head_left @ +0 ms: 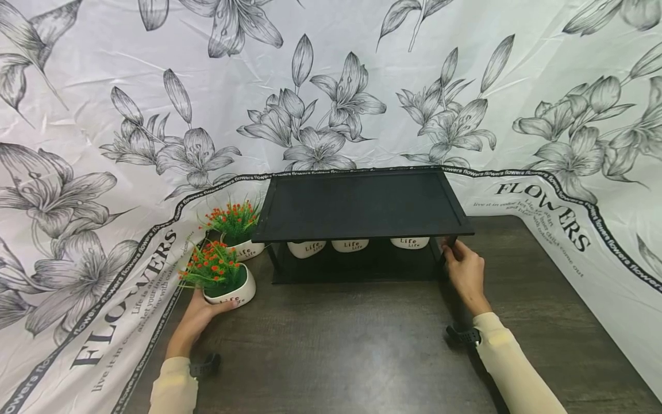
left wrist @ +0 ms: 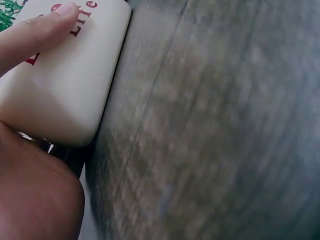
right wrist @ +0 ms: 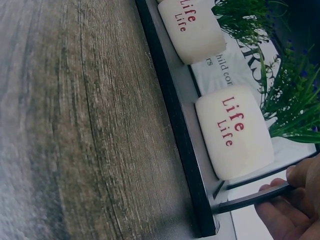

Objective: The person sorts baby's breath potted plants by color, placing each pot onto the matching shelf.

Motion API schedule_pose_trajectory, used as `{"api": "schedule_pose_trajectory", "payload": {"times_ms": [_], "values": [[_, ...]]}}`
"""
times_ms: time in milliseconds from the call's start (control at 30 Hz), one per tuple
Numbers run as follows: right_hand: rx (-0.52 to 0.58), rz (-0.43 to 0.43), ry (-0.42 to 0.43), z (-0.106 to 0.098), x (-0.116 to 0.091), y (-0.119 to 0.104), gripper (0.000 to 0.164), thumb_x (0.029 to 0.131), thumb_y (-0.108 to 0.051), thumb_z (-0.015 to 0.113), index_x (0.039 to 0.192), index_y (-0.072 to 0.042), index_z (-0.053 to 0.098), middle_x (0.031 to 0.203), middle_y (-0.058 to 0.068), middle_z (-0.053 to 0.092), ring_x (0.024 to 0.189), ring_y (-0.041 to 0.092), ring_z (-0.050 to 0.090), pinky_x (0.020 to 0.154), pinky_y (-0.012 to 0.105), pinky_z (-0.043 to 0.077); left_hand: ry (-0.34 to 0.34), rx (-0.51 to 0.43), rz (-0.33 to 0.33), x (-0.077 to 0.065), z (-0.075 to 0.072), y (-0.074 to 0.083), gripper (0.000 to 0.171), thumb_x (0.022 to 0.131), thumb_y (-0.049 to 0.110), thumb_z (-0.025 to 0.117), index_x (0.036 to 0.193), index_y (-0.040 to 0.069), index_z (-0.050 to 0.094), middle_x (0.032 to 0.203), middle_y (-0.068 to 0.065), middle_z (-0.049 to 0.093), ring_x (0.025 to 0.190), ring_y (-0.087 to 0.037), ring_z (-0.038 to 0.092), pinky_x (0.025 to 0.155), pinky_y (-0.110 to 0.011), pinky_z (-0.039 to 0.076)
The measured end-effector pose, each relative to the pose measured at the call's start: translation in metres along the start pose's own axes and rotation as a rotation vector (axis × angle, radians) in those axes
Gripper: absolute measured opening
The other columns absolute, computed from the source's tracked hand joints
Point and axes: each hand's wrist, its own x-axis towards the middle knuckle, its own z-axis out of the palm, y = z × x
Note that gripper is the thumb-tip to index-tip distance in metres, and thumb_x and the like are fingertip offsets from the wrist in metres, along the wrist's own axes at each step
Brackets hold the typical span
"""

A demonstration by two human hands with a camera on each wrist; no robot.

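Observation:
My left hand [head_left: 196, 319] holds a white "Life" flower pot [head_left: 243, 286] with orange flowers and green grass [head_left: 214, 267], at the left of the table. In the left wrist view the thumb lies across the lettered front of the pot [left wrist: 65, 95]; the other fingers are mostly hidden. My right hand [head_left: 466, 273] grips the right front post of a black two-tier shelf [head_left: 362, 204]. The right wrist view shows the fingers round that thin post [right wrist: 250, 198]. White pots [right wrist: 235, 135] with green plants and small blue-purple flowers stand on the shelf's lower board.
Another orange-flowered pot [head_left: 248, 250] stands behind the held one, beside the shelf's left end. The dark wood-grain table [head_left: 351, 345] spreads in front of the shelf. A white cloth with printed flowers [head_left: 331, 86] hangs behind and along both sides.

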Motion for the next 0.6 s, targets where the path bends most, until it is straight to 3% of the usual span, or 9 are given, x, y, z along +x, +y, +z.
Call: {"api": "schedule_pose_trajectory", "payload": {"times_ms": [200, 467, 600], "values": [[-0.003, -0.001, 0.000, 0.0000, -0.0001, -0.0006, 0.024, 0.104, -0.014, 0.071, 0.125, -0.004, 0.078, 0.114, 0.020, 0.080, 0.105, 0.041, 0.078, 0.093, 0.061, 0.060, 0.012, 0.012, 0.007, 0.0002, 0.0034, 0.0008, 0.121, 0.086, 0.015, 0.090, 0.171, 0.016, 0.004, 0.169, -0.017, 0.032, 0.148, -0.024, 0.035, 0.128, -0.051, 0.024], [-0.011, -0.018, 0.010, -0.0001, -0.0003, -0.0001, 0.023, 0.103, -0.013, 0.072, 0.124, -0.004, 0.078, 0.112, 0.021, 0.080, 0.103, 0.042, 0.079, 0.091, 0.062, 0.060, 0.028, 0.010, -0.029, -0.0018, 0.0053, 0.0060, 0.128, 0.087, 0.019, 0.089, 0.170, 0.013, -0.008, 0.172, -0.026, 0.024, 0.158, -0.038, 0.027, 0.131, -0.057, 0.020], [-0.012, -0.016, 0.012, 0.0001, 0.0002, 0.0006, 0.023, 0.103, -0.014, 0.072, 0.123, -0.005, 0.079, 0.112, 0.021, 0.080, 0.104, 0.042, 0.078, 0.091, 0.062, 0.060, 0.079, -0.049, 0.020, -0.0036, 0.0061, 0.0085, 0.131, 0.086, 0.014, 0.090, 0.171, 0.027, -0.009, 0.175, -0.018, 0.023, 0.156, -0.028, 0.030, 0.128, -0.039, 0.026]]}}
